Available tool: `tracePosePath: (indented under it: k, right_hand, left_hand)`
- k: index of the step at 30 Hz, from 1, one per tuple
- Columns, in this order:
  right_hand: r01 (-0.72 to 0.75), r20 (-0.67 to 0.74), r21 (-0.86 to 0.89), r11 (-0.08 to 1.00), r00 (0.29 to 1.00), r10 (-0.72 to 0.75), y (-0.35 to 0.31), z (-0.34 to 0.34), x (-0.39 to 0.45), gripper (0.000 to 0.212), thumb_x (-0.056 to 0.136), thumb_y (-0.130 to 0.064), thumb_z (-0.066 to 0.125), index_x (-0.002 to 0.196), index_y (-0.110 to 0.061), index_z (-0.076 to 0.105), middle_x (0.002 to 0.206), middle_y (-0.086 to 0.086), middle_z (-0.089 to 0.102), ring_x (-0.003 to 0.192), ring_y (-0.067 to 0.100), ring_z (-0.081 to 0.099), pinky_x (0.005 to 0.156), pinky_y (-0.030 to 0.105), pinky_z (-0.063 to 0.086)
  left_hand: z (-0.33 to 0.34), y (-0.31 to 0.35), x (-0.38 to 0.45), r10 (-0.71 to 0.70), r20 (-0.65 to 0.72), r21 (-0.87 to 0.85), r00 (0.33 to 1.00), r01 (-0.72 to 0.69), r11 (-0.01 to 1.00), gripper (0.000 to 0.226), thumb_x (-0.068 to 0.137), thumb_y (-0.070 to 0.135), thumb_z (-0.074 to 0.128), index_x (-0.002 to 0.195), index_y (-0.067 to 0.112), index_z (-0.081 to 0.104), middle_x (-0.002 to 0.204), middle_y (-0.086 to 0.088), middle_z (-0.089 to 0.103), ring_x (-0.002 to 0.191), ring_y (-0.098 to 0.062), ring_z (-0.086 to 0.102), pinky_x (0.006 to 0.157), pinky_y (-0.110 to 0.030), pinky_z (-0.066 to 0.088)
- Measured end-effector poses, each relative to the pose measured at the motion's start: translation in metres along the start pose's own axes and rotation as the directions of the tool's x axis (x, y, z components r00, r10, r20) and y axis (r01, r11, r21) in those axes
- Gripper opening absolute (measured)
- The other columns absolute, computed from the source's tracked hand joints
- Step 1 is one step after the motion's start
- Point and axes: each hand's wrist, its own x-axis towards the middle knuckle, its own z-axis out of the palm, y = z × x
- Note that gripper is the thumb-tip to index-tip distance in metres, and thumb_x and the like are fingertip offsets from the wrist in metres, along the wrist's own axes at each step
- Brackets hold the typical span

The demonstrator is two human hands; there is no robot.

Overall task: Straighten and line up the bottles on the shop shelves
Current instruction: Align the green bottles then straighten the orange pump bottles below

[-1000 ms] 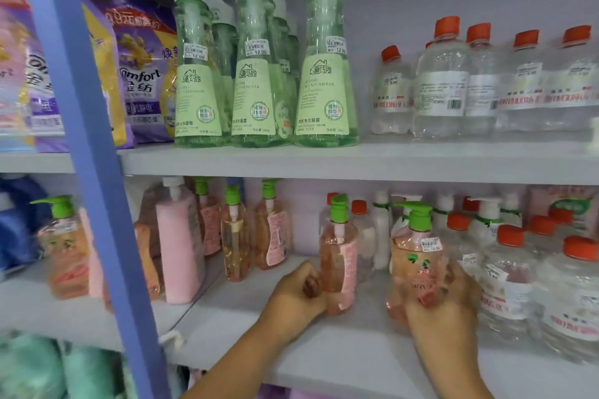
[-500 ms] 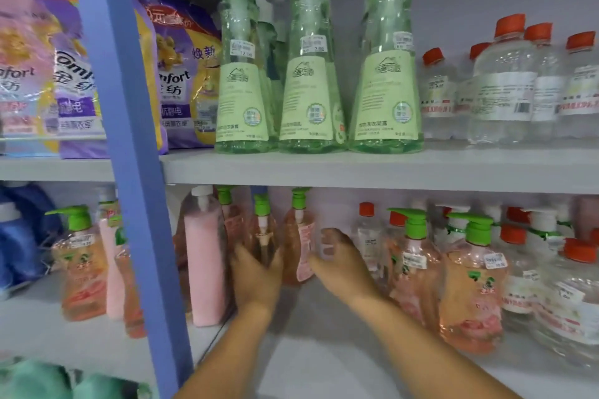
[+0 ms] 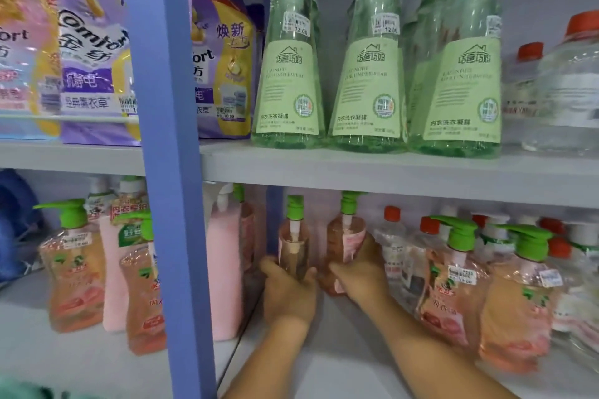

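Two slim see-through bottles of pinkish-orange liquid with green pump tops stand side by side at the back of the lower grey shelf (image 3: 340, 366), just right of the blue metal post (image 3: 168, 172). The left slim bottle (image 3: 293, 248) has a white tube showing inside it. The right slim bottle (image 3: 344, 238) has a pink label, but the words on it are too blurry to read.

The left hand (image 3: 288, 293) wraps its fingers and thumb around the bottom of the left bottle. The right hand (image 3: 359, 272) curls around the right bottle, with the thumb in front and the fingers at its far side.

To the right stand two fat orange pump bottles (image 3: 450, 285) with green tops and small white price stickers; one sticker seems to say 19.00. Behind them are clear bottles with red caps (image 3: 392, 236). A tall plain pink bottle (image 3: 225, 269) stands just left of the hands.

On the upper shelf (image 3: 389, 172) three tall green bottles (image 3: 290, 74) stand in a row. Their pale green labels say "LAUNDRY FOR UNDERWEAR" under a little house drawing, and the price stickers say 12.00. To the left are purple and yellow bags (image 3: 90, 52) marked "Comfort".
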Motion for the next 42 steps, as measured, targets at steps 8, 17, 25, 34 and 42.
tracePosePath:
  k: [8,17,25,34,42]
  right_hand:
    - [0.016,-0.068,-0.028,0.999,0.998,-0.018,0.014,0.0,0.008,0.062,0.079,-0.074,0.047,0.122,-0.031,0.053,0.104,-0.003,0.065,0.091,0.02,0.067,0.077,0.041,0.06]
    - [0.012,0.043,0.1,0.995,0.999,-0.017,0.02,0.005,0.014,0.075,0.074,-0.038,0.068,0.142,-0.033,0.036,0.124,0.004,0.064,0.106,0.027,0.067,0.084,0.037,0.055]
    - [-0.008,0.077,0.174,0.985,0.997,-0.005,0.028,0.012,0.025,0.043,0.068,-0.038,0.082,0.101,-0.026,0.058,0.091,0.0,0.069,0.076,0.018,0.069,0.067,0.033,0.057]
    - [0.149,-0.126,0.04,0.988,0.982,-0.143,0.025,0.013,0.016,0.058,0.087,-0.022,0.062,0.139,-0.003,0.046,0.109,0.015,0.069,0.092,0.032,0.07,0.076,0.032,0.057]
    - [0.207,-0.114,-0.054,0.977,0.97,-0.213,0.033,0.026,0.027,0.076,0.085,-0.038,0.065,0.151,-0.015,0.034,0.124,0.01,0.061,0.107,0.028,0.065,0.091,0.047,0.056]
  left_hand:
    - [0.009,0.005,0.014,0.076,0.068,0.011,0.995,-0.077,0.997,0.047,0.081,0.015,0.078,0.105,0.013,0.038,0.086,0.001,0.064,0.08,-0.018,0.066,0.069,-0.029,0.047]
    - [0.039,-0.003,0.053,0.118,-0.046,-0.006,0.992,-0.119,0.993,0.029,0.104,0.041,0.05,0.08,0.029,0.061,0.083,0.002,0.07,0.077,-0.017,0.064,0.071,-0.028,0.046]
    - [0.049,-0.051,0.089,0.166,-0.058,-0.034,0.984,-0.168,0.985,0.027,0.099,0.037,0.052,0.123,0.037,0.062,0.115,0.001,0.072,0.105,-0.021,0.069,0.095,-0.045,0.056]
    - [0.052,-0.038,0.074,0.345,-0.21,0.158,0.915,-0.317,0.935,0.021,0.093,0.02,0.058,0.105,0.006,0.069,0.099,-0.018,0.065,0.09,-0.035,0.063,0.081,-0.038,0.052]
    - [0.059,-0.046,0.077,0.389,-0.078,0.524,0.918,-0.295,0.799,0.069,0.083,0.034,0.065,0.145,0.008,0.052,0.122,-0.029,0.058,0.109,-0.049,0.056,0.092,-0.049,0.049]
